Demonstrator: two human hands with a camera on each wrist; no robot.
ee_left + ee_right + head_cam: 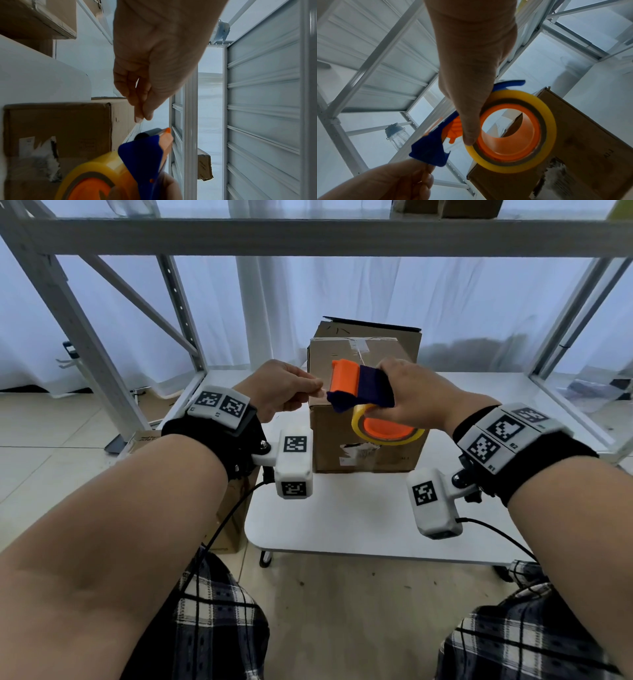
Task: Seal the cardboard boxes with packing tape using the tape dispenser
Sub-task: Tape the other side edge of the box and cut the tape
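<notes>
The orange and dark blue plastic tape dispenser (359,386), which carried a yellowish roll of clear packing tape (387,431) on an orange core, was held in the air in front of the brown cardboard box (363,405), near its upper front edge and, as far as the views showed, not touching it. The right hand (414,398) was closed around the dispenser from above, and in the right wrist view its thumb lay against the edge of the roll. The left hand (286,390) was just beside the blue mouth of the dispenser, with thumb and forefinger pinched together on the thin free end of the clear tape (139,125); the other fingers were loosely curled. The box stood on a white table (342,518), under a grey metal shelf frame (308,236), and some old tape was on its top seam. A second box (376,337) stood close behind it. In my judgement the step in hand was drawing out the tape end. To do it well, the pull should go straight away from the dispenser mouth, so the film would not twist or fold on itself, and the end should be pressed on the front face below the seam before the dispenser travels over the top.
</notes>
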